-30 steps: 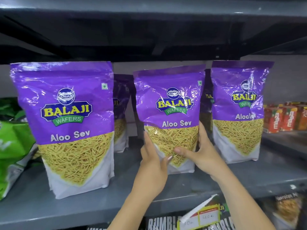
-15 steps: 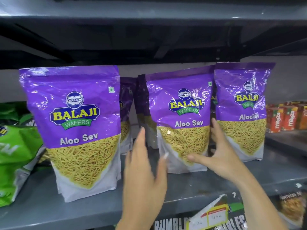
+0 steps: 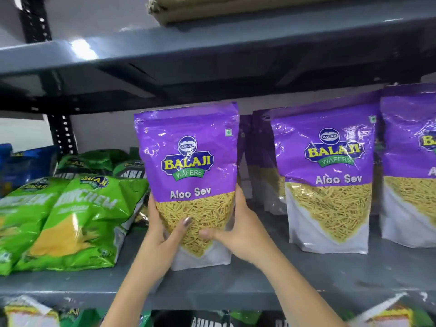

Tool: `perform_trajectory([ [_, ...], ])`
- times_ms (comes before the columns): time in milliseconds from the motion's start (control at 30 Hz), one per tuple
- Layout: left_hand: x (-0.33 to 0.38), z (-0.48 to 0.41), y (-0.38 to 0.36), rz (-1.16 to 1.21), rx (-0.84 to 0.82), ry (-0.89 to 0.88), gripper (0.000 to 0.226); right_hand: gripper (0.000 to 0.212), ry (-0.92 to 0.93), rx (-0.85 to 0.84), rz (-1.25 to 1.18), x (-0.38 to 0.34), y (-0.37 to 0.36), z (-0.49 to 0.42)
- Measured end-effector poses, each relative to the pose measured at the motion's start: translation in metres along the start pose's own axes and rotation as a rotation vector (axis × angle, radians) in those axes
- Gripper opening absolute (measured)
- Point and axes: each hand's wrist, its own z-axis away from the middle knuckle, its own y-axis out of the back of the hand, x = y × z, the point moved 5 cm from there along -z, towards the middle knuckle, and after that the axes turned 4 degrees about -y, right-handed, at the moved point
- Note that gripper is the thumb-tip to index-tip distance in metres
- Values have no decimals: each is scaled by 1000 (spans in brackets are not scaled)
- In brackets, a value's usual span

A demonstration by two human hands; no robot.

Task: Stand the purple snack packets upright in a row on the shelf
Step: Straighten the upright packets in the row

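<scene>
Three purple Aloo Sev packets stand upright along the grey shelf (image 3: pixel 306 274). The left packet (image 3: pixel 188 166) is clasped at its lower part from both sides: my left hand (image 3: pixel 160 234) grips its left edge with the thumb across the front, and my right hand (image 3: pixel 238 230) grips its right edge. The middle packet (image 3: pixel 328 175) stands free to the right. A third packet (image 3: pixel 410 166) is cut off at the right border. More purple packets (image 3: pixel 259 161) stand behind, mostly hidden.
Green snack bags (image 3: pixel 77 218) lie leaning to the left of the held packet, with blue bags (image 3: pixel 18 166) behind them. The upper shelf (image 3: pixel 212 53) hangs close above the packets' tops. Other packets show on the shelf below (image 3: pixel 212 319).
Both hands have left the middle packet and now grip the left packet. The view has swung left and up, so the packets sit further right.
</scene>
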Motion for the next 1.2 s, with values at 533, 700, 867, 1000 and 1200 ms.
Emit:
perform_trajectory([
  [533,-15,-17,-43,-37,-65,59,93,93,-22,121,-74,36,33,-8],
  [700,-19,-18,-43,-62,-50,72,95,88,-21,119,-88,37,34,-10],
  [867,-19,-16,-44,-45,-43,90,97,92,-32,121,-81,36,32,-8],
  [1000,-15,-8,-42,-95,-15,63,95,106,-74,134,23,32,31,0],
  [1200,28,0,-38,-950,292,-207,82,83,95,585,98,-16,77,41],
])
